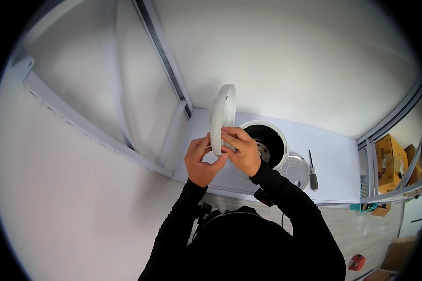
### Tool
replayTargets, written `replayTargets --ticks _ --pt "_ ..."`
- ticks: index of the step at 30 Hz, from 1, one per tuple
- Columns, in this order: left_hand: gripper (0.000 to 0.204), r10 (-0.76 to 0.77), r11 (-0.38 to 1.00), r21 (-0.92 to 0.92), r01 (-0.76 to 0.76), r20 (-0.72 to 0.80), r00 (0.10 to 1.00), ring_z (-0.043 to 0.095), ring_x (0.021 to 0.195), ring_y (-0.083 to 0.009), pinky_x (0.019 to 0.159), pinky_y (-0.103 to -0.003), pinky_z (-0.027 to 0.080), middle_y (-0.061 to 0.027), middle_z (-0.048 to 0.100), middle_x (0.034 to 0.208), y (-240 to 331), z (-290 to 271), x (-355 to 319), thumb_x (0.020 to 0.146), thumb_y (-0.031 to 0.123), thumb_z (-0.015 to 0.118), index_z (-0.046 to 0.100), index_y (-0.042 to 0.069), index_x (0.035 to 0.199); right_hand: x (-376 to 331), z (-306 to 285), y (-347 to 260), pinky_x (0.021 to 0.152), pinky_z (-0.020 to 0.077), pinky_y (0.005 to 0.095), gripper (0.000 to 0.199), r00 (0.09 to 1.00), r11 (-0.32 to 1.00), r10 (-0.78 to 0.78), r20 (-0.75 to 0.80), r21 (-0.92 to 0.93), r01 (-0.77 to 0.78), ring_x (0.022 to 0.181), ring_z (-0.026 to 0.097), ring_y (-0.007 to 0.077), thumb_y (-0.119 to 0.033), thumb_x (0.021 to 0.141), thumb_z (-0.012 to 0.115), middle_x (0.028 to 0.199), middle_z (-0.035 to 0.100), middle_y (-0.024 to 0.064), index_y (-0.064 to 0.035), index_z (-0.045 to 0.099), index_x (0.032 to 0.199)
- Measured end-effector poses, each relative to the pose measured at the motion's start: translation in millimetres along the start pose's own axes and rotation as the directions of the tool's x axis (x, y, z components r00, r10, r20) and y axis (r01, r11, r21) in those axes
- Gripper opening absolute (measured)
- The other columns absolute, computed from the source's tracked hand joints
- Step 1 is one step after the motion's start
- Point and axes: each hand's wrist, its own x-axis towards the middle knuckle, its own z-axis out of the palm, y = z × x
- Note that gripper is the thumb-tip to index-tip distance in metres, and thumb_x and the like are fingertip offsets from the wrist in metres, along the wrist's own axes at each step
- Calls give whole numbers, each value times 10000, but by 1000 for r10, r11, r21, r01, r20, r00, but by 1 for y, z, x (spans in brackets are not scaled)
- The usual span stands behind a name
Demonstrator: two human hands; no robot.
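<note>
A white rounded appliance lid (222, 110) is held on edge above the table, its domed side turned left. My right hand (243, 151) grips its lower part from the inner side, fingers wrapped over the edge. My left hand (203, 161) is closed at the lid's lower end on the outer side, its thumb close to the right hand's fingers. Just right of the hands stands a round white cooker body (282, 133), uncovered, with a dark interior. Beside it lies a round perforated metal plate (295, 171), then a screwdriver (313, 175) with a grey handle.
The white table (335, 150) has metal frame posts (166, 61) at the left and right and a pale wall behind. Beyond the right end are cardboard boxes (390, 161) and a teal container (362, 207). A red object (357, 262) sits on the floor.
</note>
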Motion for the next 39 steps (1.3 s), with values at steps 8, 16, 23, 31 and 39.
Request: replayTargets --ticks 8,16,23,31,39 --pt "471 -150 971 166 169 -125 981 735 959 -273 788 -370 631 -145 641 1112 27 15 11 797 104 843 594 -20 1177 2 2 3 908 601 363 599 998 999 3 57 -36 -1 1037 725 304 24 789 798 1273 688 137 -94 671 1362" --pt "427 -26 950 305 61 -118 993 714 922 -312 755 -377 626 -149 626 1076 31 18 13 833 92 778 600 -10 1208 -17 8 29 902 579 324 474 959 819 265 100 501 -279 1020 716 182 13 957 700 1195 733 122 4 563 1410" --pt "418 49 923 384 -25 -53 997 707 1004 -294 768 -360 631 -177 616 1175 21 11 7 842 55 753 626 -62 1223 -17 12 33 815 594 272 226 868 629 457 195 619 -470 894 715 119 -23 1010 663 1015 771 93 59 688 1220" --pt "419 108 879 473 -60 -75 991 715 898 -338 702 -394 605 -160 671 1121 21 13 7 794 117 772 655 -2 1179 -12 3 24 798 606 272 235 836 636 507 211 563 -528 880 735 140 -33 995 664 1016 781 115 66 735 1196" --pt "417 70 864 504 -26 -69 995 723 904 -340 709 -402 610 -158 684 1129 24 13 6 792 124 771 660 5 1176 -13 10 29 806 617 287 214 827 585 521 209 619 -525 907 740 159 -12 997 648 1020 774 128 69 721 1181"
